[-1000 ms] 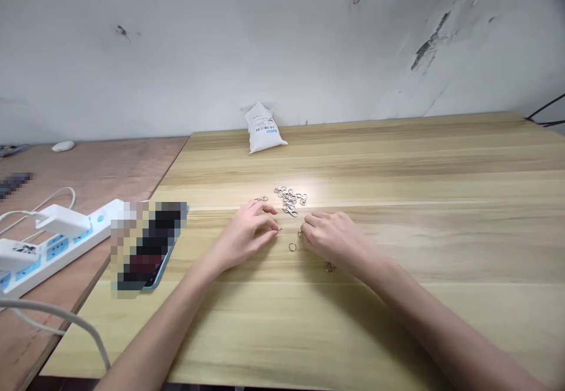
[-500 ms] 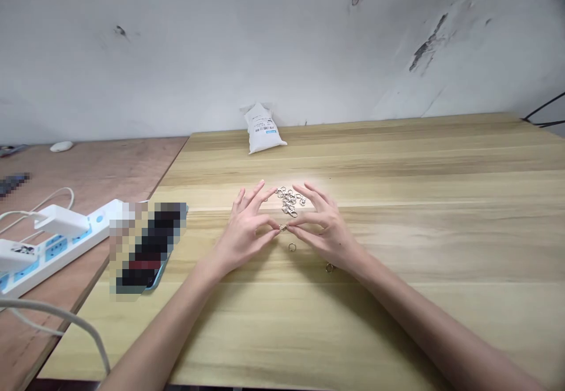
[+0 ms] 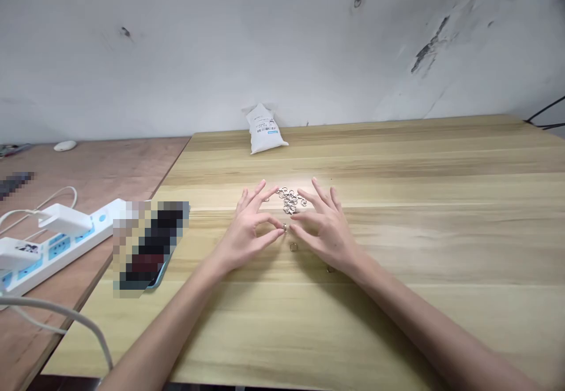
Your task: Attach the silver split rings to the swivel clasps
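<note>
From my remote seat, the biggest thing in view is the pale wooden bench (image 3: 397, 155), with a scuffed white wall (image 3: 282, 43) rising behind it. All placing here is taken from the heap of small metal rings and clasps (image 3: 290, 200), which sits near the middle of the bench. Left of the heap, a lower reddish plywood table (image 3: 88, 170) butts against the bench and carries a white power strip (image 3: 57, 247) with white chargers (image 3: 64, 219) plugged in. Also left of the heap, on the bench itself, lies a phone (image 3: 152, 247), pixelated and face up as far as I can tell. Beyond the heap, against the wall, a white barcoded bag (image 3: 266, 130) leans upright. My left hand (image 3: 249, 235) is just in front of the heap, fingers spread and curved, with the thumb and forefinger around a tiny ring (image 3: 285, 227); I can't tell if they have hold of it. My right hand (image 3: 329, 232) is open and empty, just beside that ring. A loose ring (image 3: 293, 247) lies on the bench between the two hands, nearer the viewer than the heap
</note>
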{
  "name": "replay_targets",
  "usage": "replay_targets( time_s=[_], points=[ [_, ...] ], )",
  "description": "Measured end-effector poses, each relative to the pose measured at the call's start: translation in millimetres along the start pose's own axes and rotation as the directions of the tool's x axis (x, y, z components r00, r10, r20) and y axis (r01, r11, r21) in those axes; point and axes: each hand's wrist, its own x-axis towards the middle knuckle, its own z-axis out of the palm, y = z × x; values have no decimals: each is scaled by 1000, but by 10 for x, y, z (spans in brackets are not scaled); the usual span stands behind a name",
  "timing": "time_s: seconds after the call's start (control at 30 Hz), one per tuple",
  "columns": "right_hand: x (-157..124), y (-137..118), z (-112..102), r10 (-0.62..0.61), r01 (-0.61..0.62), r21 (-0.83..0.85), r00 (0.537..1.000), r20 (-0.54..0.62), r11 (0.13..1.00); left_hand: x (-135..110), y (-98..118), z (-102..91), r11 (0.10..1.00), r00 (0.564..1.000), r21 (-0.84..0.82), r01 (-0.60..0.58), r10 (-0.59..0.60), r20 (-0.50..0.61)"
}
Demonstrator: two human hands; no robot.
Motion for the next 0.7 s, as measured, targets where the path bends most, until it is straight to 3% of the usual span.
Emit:
replay_targets(
  time_s=[0.23, 0.5, 0.7],
  points=[
    [-20, -191, 5, -33, 29, 46, 997, 77, 999, 5, 88, 3, 983, 996, -166, 80, -85, -23],
    [-38, -154, 40, -81, 79, 19, 990, 113, 997, 13, 141, 42, 998, 985, -8, 57, -57, -164],
    [-15, -75, -2, -179, 184, -39, 978, 105, 982, 8, 42, 7, 985, 989, -134, 106, -118, -89]
  ],
)
